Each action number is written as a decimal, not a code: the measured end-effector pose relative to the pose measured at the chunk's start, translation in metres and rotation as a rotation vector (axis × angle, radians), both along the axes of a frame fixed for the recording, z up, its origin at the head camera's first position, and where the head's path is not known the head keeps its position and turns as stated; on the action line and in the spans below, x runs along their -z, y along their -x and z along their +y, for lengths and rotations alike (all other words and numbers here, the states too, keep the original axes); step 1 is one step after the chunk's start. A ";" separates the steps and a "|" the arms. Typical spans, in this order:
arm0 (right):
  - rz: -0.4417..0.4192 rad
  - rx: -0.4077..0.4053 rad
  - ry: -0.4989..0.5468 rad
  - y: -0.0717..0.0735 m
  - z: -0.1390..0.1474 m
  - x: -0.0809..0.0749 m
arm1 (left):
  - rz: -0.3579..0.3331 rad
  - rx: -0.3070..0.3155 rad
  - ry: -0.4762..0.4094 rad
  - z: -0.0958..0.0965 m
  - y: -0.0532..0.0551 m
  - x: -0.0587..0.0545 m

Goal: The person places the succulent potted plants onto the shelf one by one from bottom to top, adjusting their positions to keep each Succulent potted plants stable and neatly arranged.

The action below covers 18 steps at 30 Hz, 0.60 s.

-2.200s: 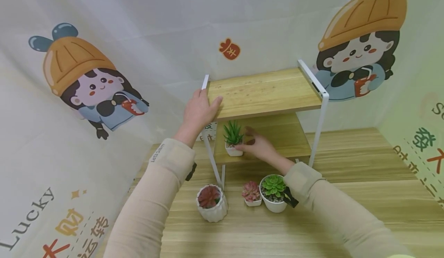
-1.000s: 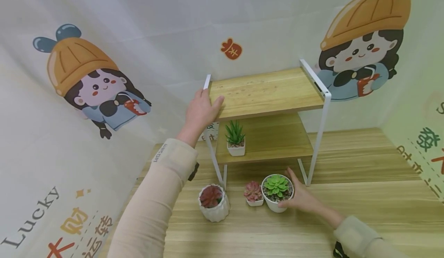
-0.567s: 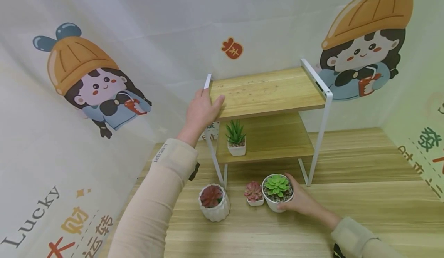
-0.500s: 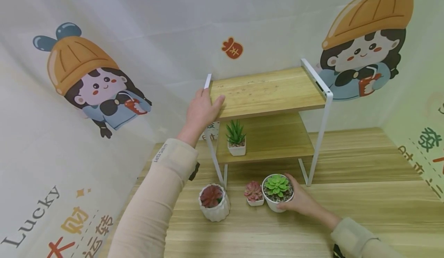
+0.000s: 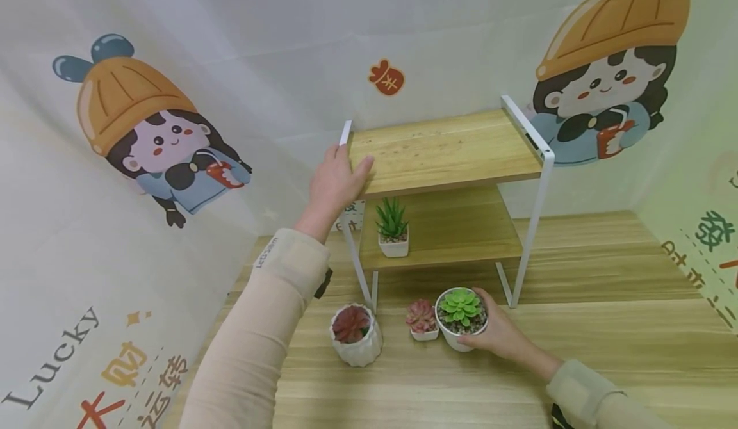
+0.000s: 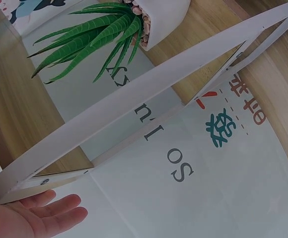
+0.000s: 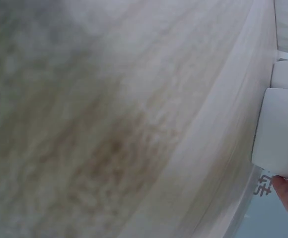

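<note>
Green potted succulent (image 5: 460, 314) stands upright — held by the right grip (image 5: 497, 331).

Says “Lucky,” 大财 and 运转 on the left cloth (image 5: 190, 282), and green 發 on the right cloth (image 5: 692, 179). Looks too tiny to read on the sleeve (image 5: 296, 266).

I'm looking into what seems a staged, cloth-screened corner; home or studio, I can't tell. Pale drapes (image 5: 288, 64), printed with cartoon figures (image 5: 152, 134) at upper left and upper right, enclose a wood-grain tabletop (image 5: 605, 333) across the lower frame.
</note>
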State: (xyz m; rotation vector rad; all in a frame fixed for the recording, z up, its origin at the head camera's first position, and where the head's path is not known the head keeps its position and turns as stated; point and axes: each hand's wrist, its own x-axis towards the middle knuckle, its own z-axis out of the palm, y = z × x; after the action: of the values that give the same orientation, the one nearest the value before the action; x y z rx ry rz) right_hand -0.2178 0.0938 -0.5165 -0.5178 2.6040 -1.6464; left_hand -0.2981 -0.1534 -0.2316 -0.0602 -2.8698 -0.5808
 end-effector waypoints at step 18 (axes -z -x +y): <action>0.020 -0.017 0.020 -0.019 -0.001 -0.037 | 0.004 -0.006 0.006 0.000 0.000 0.001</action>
State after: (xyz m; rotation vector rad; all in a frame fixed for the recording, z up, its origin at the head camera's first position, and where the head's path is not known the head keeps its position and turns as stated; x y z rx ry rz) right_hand -0.1989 0.0927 -0.4795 -0.5581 2.5916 -1.6732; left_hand -0.2984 -0.1532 -0.2321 -0.0542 -2.8667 -0.5706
